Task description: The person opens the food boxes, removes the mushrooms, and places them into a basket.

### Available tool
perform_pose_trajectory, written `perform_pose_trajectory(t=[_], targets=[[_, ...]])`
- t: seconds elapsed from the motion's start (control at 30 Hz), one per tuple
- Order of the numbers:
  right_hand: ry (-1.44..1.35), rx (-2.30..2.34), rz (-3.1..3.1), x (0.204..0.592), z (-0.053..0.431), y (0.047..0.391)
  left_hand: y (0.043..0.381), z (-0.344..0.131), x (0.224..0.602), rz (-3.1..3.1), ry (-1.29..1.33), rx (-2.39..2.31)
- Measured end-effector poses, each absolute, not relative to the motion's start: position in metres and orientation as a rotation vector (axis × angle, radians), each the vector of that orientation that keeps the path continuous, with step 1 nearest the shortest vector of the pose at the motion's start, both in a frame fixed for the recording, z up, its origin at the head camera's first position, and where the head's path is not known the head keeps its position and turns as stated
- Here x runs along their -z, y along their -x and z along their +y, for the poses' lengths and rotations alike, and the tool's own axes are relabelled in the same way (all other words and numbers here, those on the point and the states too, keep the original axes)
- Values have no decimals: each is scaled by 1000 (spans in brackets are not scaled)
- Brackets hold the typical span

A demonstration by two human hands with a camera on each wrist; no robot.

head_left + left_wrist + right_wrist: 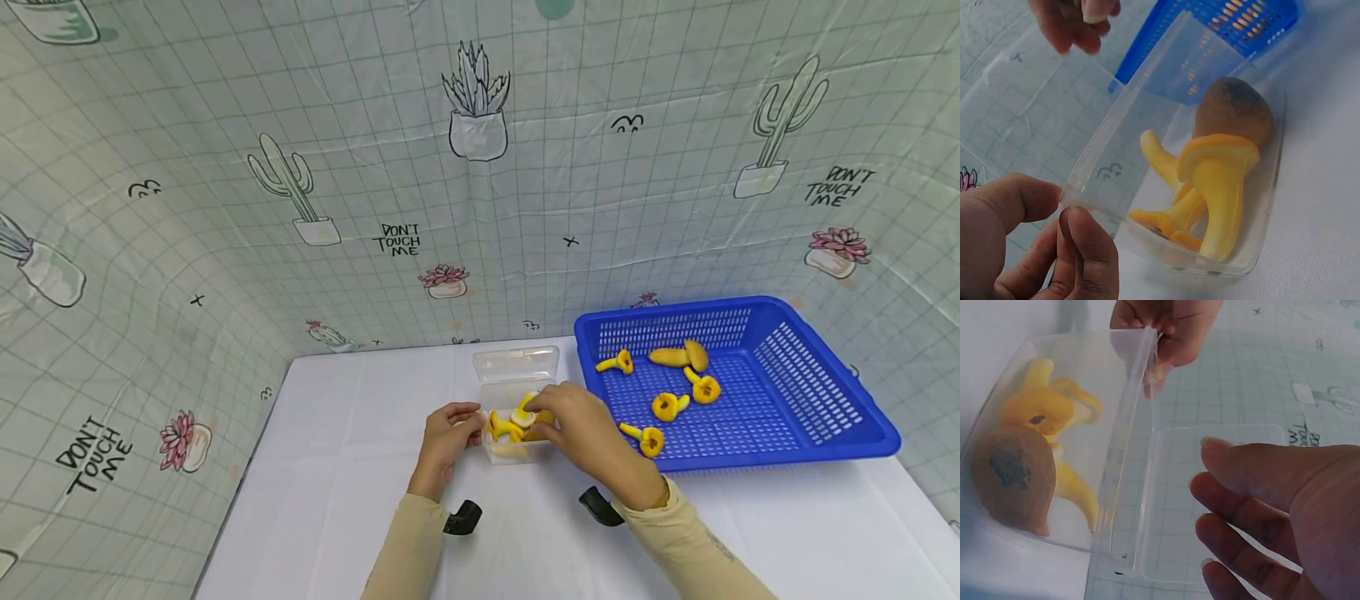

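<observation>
A clear plastic box [517, 454] with its hinged lid [516, 364] laid back stands on the white table. My left hand [444, 442] pinches the box's rim at the left, thumb and fingertips meeting on the edge in the left wrist view. Inside lie several yellow mushrooms [1219, 194] and a brown, rounded mushroom piece [1233, 112] with a dark patch. Over the box's right side hovers my right hand [588, 429]. Its fingers [1241, 515] are spread and hold nothing in the right wrist view, just beside the box's opening.
To the right sits a blue perforated basket [832, 400] holding several yellow mushrooms [705, 389] and a larger tan mushroom [678, 356]. A patterned grid cloth [525, 192] hangs behind the table. Black curved pieces [463, 518] stick out by both wrists.
</observation>
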State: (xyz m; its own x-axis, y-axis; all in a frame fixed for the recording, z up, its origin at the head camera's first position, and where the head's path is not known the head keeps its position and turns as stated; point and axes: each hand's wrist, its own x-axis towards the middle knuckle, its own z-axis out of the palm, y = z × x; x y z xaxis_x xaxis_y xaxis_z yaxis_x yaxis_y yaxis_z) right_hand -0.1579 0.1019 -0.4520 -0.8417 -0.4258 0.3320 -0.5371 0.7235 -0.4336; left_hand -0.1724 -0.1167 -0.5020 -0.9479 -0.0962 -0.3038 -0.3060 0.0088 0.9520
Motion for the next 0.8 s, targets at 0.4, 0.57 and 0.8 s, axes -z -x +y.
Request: perform_pose_trajectory(t=[0.4,0.57,0.8], targets=[[-1007,-738,-2811,460,89,175,172,-118,502,2104,419,-2083],[-1074,-699,-2848,464,85,180,171,-118,502,2112,426,-2076],[-1137,-702,-2850,466,80,186,170,-118,499,2102,399,-2090]])
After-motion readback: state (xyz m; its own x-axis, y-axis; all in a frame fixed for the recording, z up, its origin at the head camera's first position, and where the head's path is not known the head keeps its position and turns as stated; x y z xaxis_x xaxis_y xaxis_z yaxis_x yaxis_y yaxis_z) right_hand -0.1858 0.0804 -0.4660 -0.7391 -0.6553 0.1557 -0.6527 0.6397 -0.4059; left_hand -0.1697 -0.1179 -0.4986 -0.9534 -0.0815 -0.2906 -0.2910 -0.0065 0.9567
